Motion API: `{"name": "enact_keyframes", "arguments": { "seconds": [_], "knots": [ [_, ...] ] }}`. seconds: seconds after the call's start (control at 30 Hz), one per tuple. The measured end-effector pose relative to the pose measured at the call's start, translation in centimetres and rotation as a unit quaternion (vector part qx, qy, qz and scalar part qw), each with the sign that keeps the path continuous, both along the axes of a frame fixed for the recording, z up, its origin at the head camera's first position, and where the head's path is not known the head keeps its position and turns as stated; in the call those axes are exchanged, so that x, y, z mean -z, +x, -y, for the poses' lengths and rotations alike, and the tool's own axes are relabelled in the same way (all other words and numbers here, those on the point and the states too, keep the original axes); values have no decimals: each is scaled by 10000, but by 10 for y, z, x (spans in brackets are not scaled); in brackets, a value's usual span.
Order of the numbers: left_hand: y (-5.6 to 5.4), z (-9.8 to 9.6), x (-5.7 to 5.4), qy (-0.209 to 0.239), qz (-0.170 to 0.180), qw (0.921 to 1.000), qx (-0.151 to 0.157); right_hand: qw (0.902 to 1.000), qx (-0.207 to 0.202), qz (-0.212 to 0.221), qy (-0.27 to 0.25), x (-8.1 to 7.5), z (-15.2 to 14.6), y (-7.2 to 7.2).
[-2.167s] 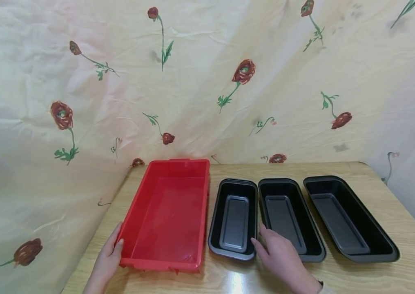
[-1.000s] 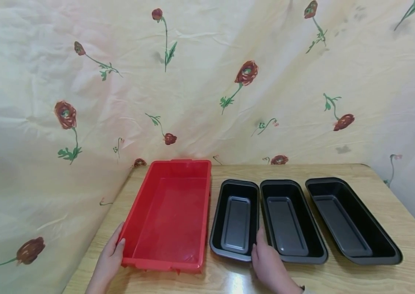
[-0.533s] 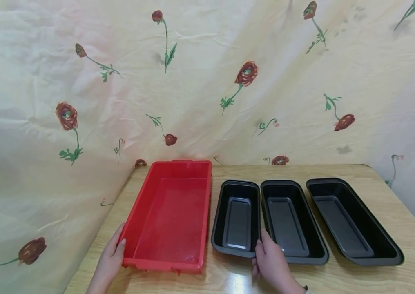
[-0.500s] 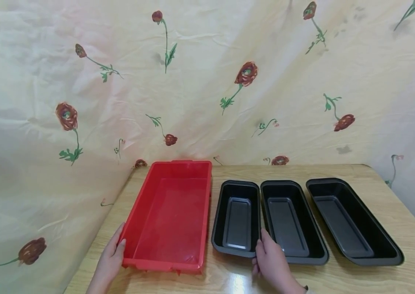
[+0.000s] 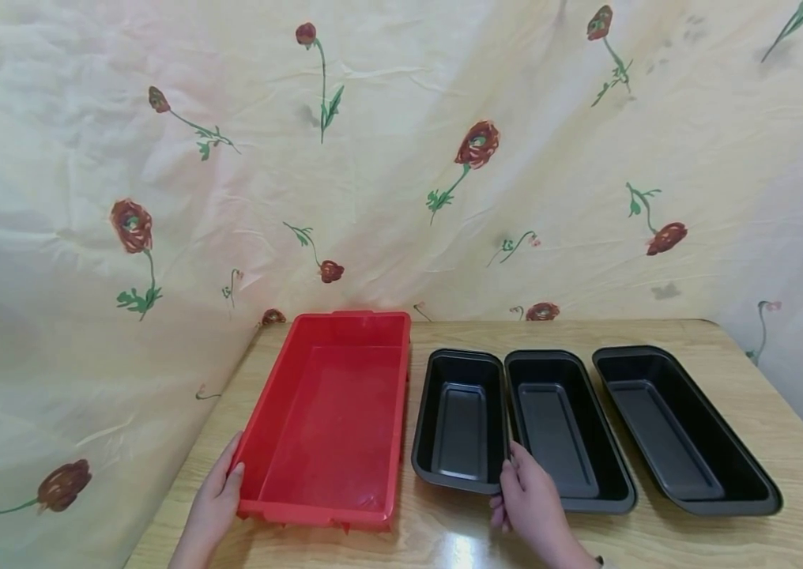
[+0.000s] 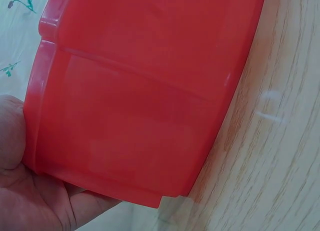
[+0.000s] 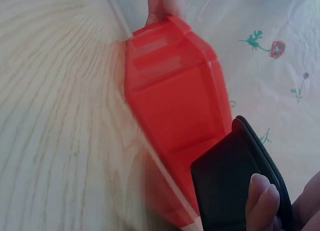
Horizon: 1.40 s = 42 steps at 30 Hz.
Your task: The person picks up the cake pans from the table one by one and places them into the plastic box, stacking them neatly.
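On the left of the table lies a shallow red plastic tray (image 5: 344, 427). My left hand (image 5: 209, 498) grips its near left corner, the thumb over the rim; in the left wrist view the left hand (image 6: 35, 196) holds the red wall from below and outside. To the tray's right is the smallest black loaf pan (image 5: 460, 431). My right hand (image 5: 533, 502) pinches its near right corner, thumb at the rim. In the right wrist view, fingertips (image 7: 261, 201) press the outer wall of the loaf pan (image 7: 222, 178). That pan's near end looks slightly raised.
A second black loaf pan (image 5: 551, 427) stands close along the small one's right side. Further right is a larger loaf pan (image 5: 665, 438), set at a slant. Flower-printed cloth (image 5: 387, 158) hangs behind and left of the wooden table (image 5: 721, 371).
My right hand has moved from between the two left pans to take hold of the small loaf pan's near corner. That pan's near end has risen slightly. The left hand stays on the tray.
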<state>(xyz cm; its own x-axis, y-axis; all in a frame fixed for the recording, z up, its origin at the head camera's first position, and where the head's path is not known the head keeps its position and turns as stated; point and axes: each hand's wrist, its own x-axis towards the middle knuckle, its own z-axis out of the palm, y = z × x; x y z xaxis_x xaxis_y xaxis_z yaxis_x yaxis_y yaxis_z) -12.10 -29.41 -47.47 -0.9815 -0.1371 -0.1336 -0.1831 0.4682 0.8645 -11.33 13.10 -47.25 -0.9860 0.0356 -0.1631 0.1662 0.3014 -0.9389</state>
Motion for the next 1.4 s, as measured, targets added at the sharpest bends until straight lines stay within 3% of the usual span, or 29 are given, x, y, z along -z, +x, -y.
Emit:
{"name": "enact_keyframes", "arguments": {
  "seconds": [0.6, 1.4],
  "knots": [
    [1, -3, -2, 199, 117, 9997, -109, 9994, -15, -255, 226, -21, -14, 1],
    [1, -3, -2, 137, -40, 9998, -166, 9990, -125, -422, -7, -39, -17, 1]
  ]
}}
